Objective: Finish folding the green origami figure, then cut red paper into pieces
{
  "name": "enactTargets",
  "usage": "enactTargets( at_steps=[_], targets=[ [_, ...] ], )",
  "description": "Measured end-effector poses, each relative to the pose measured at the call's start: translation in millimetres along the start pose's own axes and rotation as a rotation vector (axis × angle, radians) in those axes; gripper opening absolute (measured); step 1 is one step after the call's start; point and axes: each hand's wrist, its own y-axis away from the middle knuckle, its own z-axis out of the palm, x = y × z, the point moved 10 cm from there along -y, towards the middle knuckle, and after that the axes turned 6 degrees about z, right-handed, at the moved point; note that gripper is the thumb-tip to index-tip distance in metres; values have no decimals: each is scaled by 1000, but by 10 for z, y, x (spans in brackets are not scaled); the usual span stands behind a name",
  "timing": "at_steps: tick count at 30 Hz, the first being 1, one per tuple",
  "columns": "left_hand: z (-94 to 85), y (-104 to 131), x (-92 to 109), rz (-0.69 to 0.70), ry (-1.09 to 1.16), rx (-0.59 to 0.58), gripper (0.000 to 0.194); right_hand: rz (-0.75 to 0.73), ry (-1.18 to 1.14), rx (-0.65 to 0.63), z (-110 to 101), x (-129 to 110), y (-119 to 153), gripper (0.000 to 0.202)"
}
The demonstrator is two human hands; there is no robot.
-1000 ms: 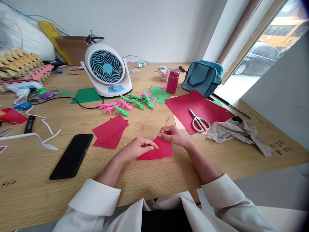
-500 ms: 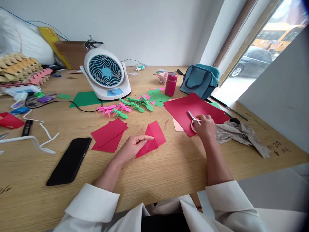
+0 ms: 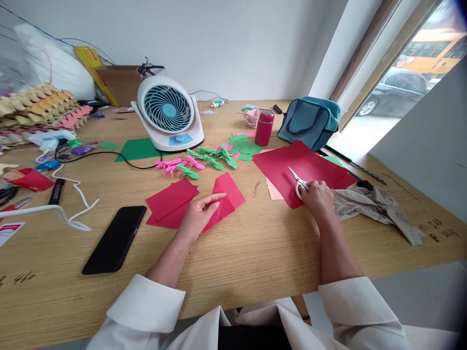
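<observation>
My left hand (image 3: 200,213) pinches a folded red paper (image 3: 230,190), with the index finger stretched over its crease and the thumb near its lower edge. My right hand (image 3: 318,198) is closed around the handles of small scissors (image 3: 299,182). Their blades point up and to the left above a stack of large red sheets (image 3: 297,160). Smaller red pieces (image 3: 171,199) lie partly behind my left hand.
A white fan (image 3: 171,114) stands at the back, with green and pink paper cutouts (image 3: 209,158) before it. A black phone (image 3: 115,239) lies at left. Further right are a red flask (image 3: 264,127), a blue bag (image 3: 308,121) and a crumpled cloth (image 3: 375,206).
The view has shifted slightly. My left hand and the folded paper have moved left and away from me, nearer the small red pieces. My right hand still has the scissors.
</observation>
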Motion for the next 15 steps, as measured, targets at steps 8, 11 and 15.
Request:
enactTargets(
  at_steps=[8,11,15],
  targets=[
    [-280,-11,92,54,-18,175,36,-282,-1030,-536,122,-1030,658,45],
    [-375,10,194,70,-54,217,38,-365,-1034,-806,185,-1401,1103,43],
    [-472,52,294,52,-87,251,44,-446,-956,-1052,205,-1584,1513,48]
  ],
)
